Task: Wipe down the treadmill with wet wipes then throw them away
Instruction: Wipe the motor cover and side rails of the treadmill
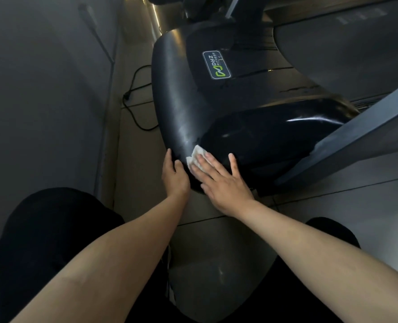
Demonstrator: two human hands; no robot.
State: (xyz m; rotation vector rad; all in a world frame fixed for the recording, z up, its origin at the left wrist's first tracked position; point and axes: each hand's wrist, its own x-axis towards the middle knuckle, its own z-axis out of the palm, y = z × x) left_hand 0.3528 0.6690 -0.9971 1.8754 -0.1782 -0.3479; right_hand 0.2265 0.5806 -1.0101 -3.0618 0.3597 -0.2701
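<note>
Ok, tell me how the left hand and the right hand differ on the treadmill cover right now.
The right hand presses a white wipe flat under spread, straight fingers; the left hand has no wipe. The right hand lies on the glossy top of the treadmill cover; the left hand rests against its near edge, beside the wipe. Both are bare and touch the cover.

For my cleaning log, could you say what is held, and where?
Nothing is gripped: the right hand presses the wet wipe flat onto the treadmill cover; the left hand rests on its edge.
</note>
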